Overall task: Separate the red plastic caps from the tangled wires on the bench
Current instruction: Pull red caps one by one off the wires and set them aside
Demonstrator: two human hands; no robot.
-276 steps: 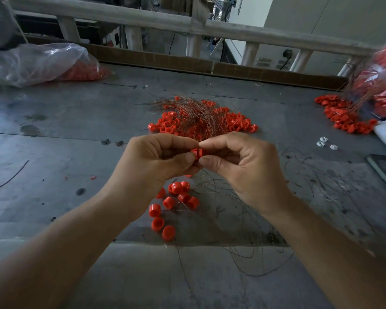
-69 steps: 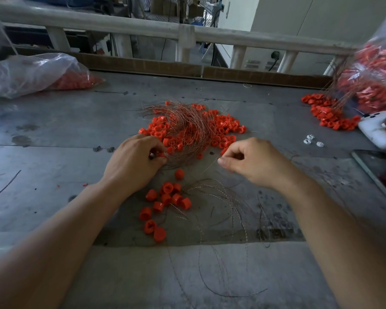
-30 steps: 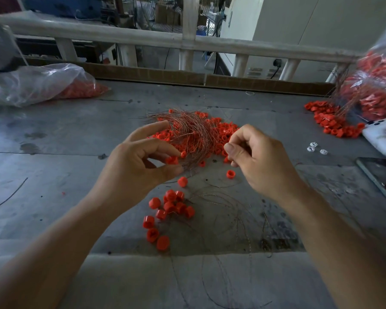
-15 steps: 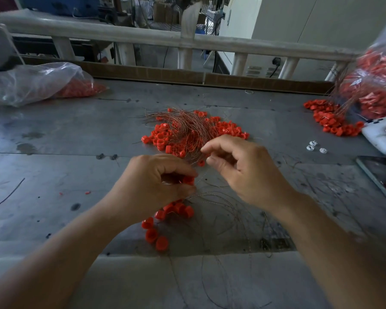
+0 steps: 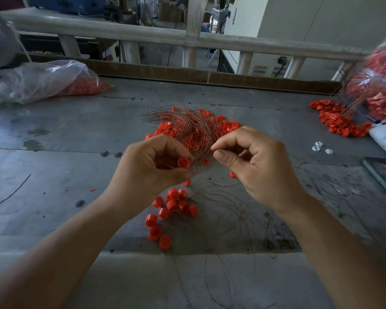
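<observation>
Above bench point(image 5: 76, 134), left hand point(image 5: 152, 166) grips red cap point(image 5: 183, 162); right hand point(image 5: 259, 166) seemingly pinches wire point(image 5: 204, 175).

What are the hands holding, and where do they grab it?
The left hand grips a red cap by its side. The right hand pinches a thin wire between thumb and forefinger.

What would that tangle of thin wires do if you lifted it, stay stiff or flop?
Probably flop: the tangled wires are hair-thin and lie in loose curves. Likely springy too, since they arch above the bench. Lifting them would probably drag red caps along, as many sit meshed among the strands.
</observation>
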